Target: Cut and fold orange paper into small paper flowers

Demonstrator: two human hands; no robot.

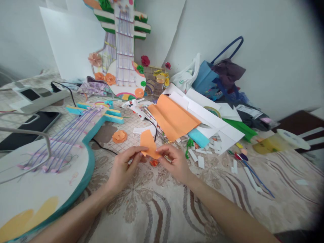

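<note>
Both my hands hold a small piece of orange paper [149, 143] above the patterned tablecloth. My left hand [128, 165] pinches its lower left edge between thumb and fingers. On the other side, my right hand [175, 162] grips the lower right corner. An orange paper flower [119, 136] lies just beyond my left hand, and a small orange-red paper scrap [153, 163] rests below the piece. Behind it sits a larger folded sheet of orange paper [174, 116].
A paper-and-string guitar [87, 141] lies at left; another decorated guitar [125, 50] stands at the back. A white glue gun [135, 107] with a black cord is near the middle. White paper offcuts [201, 162], a blue bag [206, 79] and a phone [30, 130] lie around.
</note>
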